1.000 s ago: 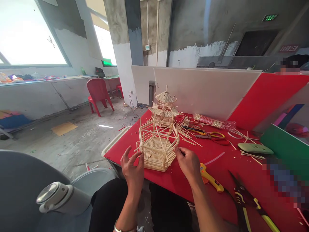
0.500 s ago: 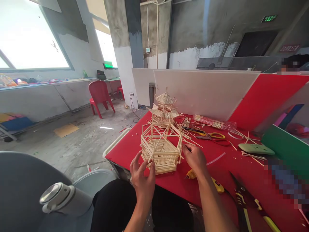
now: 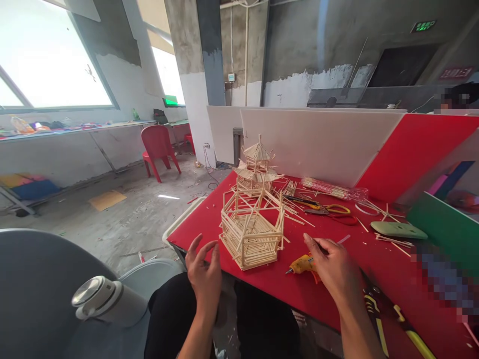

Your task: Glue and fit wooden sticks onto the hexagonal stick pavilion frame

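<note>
Head view: hexagonal pale-wood stick frame (image 3: 258, 235) is sitting near the red table's (image 3: 204, 227) edge, probably for reach.
Left hand (image 3: 204, 269) is hovering, fingers loose, empty; right hand (image 3: 334, 265) is curling, can't tell if around anything.

A green sign (image 3: 423, 26) is showing "EXIT" high on the wall (image 3: 295, 40). A red sign (image 3: 456, 73) is bearing characters too blurred to read.

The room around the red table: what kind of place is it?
Probably a craft workshop: a glue gun lies on the red table near a hexagonal stick frame and a stick pagoda. The wall behind is only partly painted, so it looks unfinished.
</note>
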